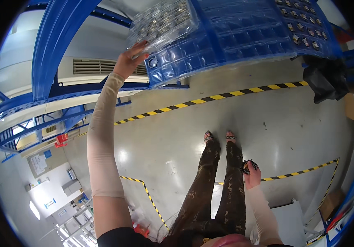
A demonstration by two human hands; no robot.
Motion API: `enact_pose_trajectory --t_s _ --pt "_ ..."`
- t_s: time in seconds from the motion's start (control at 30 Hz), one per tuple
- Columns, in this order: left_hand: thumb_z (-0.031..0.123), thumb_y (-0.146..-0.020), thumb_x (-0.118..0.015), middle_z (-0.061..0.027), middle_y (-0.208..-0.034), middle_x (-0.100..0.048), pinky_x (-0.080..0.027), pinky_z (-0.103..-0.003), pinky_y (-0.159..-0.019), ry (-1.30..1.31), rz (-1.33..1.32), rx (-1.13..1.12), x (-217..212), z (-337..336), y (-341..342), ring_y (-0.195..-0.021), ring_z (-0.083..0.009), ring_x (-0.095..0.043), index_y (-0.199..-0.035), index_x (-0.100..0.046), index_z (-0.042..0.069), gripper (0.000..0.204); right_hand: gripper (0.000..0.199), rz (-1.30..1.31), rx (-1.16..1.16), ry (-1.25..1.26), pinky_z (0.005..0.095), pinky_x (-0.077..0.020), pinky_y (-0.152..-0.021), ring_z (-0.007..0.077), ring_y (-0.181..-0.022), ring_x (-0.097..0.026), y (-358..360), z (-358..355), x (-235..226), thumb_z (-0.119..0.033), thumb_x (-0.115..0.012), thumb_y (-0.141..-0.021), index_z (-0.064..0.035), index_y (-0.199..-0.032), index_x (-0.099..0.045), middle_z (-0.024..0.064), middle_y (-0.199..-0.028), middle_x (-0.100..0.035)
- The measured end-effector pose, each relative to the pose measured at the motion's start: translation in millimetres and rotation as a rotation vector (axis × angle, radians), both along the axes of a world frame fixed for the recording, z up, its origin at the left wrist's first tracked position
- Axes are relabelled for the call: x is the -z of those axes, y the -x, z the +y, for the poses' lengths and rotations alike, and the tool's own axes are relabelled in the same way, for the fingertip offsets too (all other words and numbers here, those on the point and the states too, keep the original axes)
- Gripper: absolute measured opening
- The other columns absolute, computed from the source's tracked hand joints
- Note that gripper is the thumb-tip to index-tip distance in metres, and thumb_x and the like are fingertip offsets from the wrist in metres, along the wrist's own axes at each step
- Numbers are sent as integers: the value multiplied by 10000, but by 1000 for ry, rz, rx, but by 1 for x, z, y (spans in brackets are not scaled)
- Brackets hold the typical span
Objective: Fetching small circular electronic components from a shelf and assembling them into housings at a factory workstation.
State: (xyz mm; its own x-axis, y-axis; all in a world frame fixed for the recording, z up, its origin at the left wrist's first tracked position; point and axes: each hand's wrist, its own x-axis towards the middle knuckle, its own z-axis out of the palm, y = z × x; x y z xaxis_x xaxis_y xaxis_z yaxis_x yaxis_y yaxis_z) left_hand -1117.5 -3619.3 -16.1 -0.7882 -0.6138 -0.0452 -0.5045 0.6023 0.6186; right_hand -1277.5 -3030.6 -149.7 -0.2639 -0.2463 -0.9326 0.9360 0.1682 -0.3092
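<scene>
From far off, I look down through the head view, the only one I have. My left hand (131, 61) is up high, at the near corner of a clear tray (180, 35). Its thumb stands apart from the other fingers, which lie at the tray's edge. I can't tell if they pinch it or just touch it. Lots of small shiny parts (162, 18) sit in that tray.

My right hand (252, 178) is down low, beside my right leg (234, 181). Its fingers are curled tight around a dark bundle (249, 166). It's too small for me to say what it is.

Here is how far things have got. The clear tray at the left has parts in it. The tray at the right (320, 50) has rows of little metal bits (303, 17) in its pockets. In the blue middle tray (247, 39), I can't make out any parts. Near my left hand, one small ring (152, 62) sits in a blue pocket. How much is left beyond that, I can't tell.
</scene>
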Motion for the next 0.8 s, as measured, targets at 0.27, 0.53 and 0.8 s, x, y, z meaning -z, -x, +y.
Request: enact_pose_trajectory --t_s 0.27,0.53,0.8 --pt "142 -838 -703 -83 -1289 -579 -394 -312 -1018 -63 18 -19 -13 -6 2 -1237 -209 -493 -1172 -630 48 354 233 15 4 -20 268 -453 -632 111 -775 -577 -3 5 8 -179 -705 -851 -86 -1011 -563 1 -886 -598" --pt "168 -846 -700 -52 -1294 -579 -426 -293 -983 -39 -27 -6 -20 -9 5 -1150 -155 -543 -1208 -619 96 378 220 22 11 17 267 -468 -639 117 -772 -585 -5 4 10 -163 -696 -859 -74 -1009 -562 6 -882 -602" --pt "166 -882 -661 -42 -1191 -637 -464 -263 -929 -175 -7 26 -41 -27 5 -1053 -118 -585 -1294 -559 140 425 240 26 7 6 281 -474 -669 126 -820 -592 -5 10 14 -164 -696 -860 -77 -1037 -560 14 -932 -613"
